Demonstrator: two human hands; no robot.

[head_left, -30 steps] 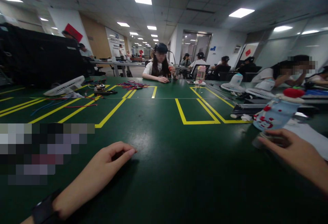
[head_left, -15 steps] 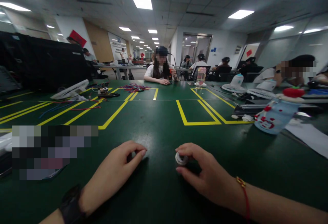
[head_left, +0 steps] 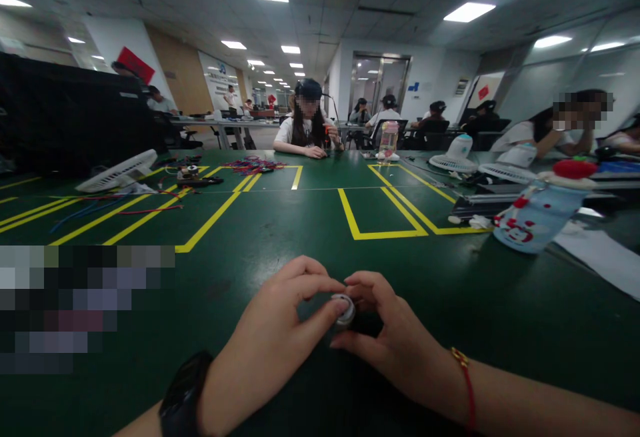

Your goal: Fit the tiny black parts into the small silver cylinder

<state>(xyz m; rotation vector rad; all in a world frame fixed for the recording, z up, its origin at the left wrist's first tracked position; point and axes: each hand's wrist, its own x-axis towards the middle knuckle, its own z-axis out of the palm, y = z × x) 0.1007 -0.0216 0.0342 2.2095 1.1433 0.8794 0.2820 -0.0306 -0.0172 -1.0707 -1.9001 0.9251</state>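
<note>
A small round silver-grey part (head_left: 345, 315) with a ring-like rim is held low over the green table. My right hand (head_left: 400, 327) has its thumb and index finger curled round it from the right. From the left comes my left hand (head_left: 285, 320), closed in a pinch, its thumb tip on the top of the part and its index finger at the upper edge, close to the right index fingertip. The exact kind of the part cannot be made out, and fingers cover some of it.
Yellow tape outlines mark the green table (head_left: 280, 223). At the right stand a blue cartoon bottle (head_left: 535, 220) and white fans (head_left: 455, 155). On the left are a white fan (head_left: 120, 171), loose wires (head_left: 250, 165) and a blurred-out patch. A person (head_left: 307, 127) sits opposite.
My left hand has moved right and met the round part, which it was apart from before. My right hand has shifted slightly left, still holding the part. The view has moved a little.
</note>
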